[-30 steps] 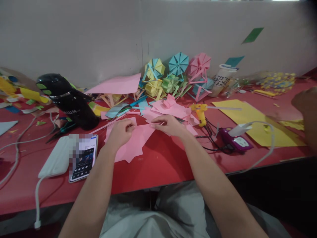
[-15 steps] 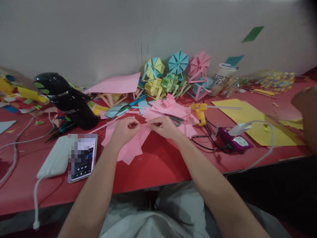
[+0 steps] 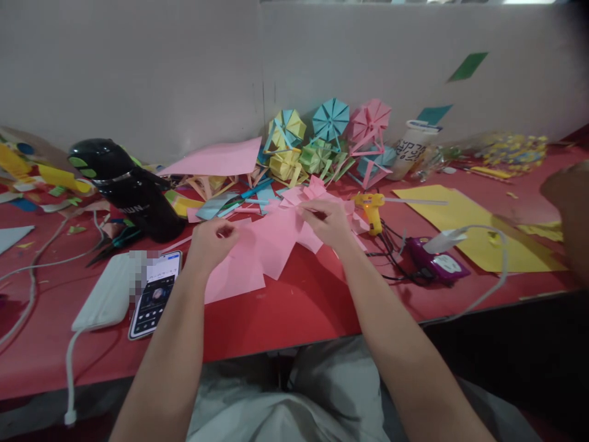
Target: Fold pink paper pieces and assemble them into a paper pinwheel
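Note:
Pink paper squares (image 3: 234,273) lie in a loose pile on the red table in front of me. My right hand (image 3: 329,226) pinches the edge of a pink paper sheet (image 3: 277,242), which hangs partly over that pile. A heap of folded pink paper (image 3: 315,191) is just behind the right fingers. Over the left side of the squares, my left hand (image 3: 212,244) has its fingers curled closed; whether paper is between them is hidden.
Folded paper models (image 3: 331,120) stand against the wall. A black bottle (image 3: 138,196), a phone (image 3: 159,294) and a white power bank (image 3: 103,294) are on the left. To the right are a yellow glue gun (image 3: 372,210), a purple power socket (image 3: 437,261) and yellow paper (image 3: 478,227).
My hands have moved apart. The right hand has gone right and slightly up with a pink sheet, and the left hand has shifted a little left. My view has tilted slightly.

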Tool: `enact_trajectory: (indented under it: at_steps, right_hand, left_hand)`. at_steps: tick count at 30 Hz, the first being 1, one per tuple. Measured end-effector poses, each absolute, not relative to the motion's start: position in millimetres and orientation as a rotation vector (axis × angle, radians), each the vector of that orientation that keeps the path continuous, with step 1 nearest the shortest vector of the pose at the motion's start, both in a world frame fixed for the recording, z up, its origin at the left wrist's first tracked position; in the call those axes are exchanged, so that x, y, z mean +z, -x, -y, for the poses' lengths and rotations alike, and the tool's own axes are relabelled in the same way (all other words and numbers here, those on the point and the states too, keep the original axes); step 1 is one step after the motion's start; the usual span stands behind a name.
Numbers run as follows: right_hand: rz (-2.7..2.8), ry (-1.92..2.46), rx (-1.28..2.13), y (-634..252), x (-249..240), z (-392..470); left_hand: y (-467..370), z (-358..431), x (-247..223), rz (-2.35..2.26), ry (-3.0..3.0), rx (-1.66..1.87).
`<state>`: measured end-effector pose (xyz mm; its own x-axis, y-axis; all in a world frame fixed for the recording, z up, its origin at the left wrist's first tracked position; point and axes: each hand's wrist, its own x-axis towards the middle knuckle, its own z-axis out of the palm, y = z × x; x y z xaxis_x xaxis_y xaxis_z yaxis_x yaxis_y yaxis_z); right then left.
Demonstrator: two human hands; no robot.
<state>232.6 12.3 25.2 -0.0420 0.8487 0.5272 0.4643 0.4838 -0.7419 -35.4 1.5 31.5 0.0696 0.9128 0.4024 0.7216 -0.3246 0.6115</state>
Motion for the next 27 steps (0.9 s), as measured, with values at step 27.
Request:
enact_trajectory:
  at_steps: [27]
  right_hand:
    - [1.954,0.801,1.401,-242,37,-3]
  left_hand:
    - [3,7,34,-1.214,-0.864,1.267]
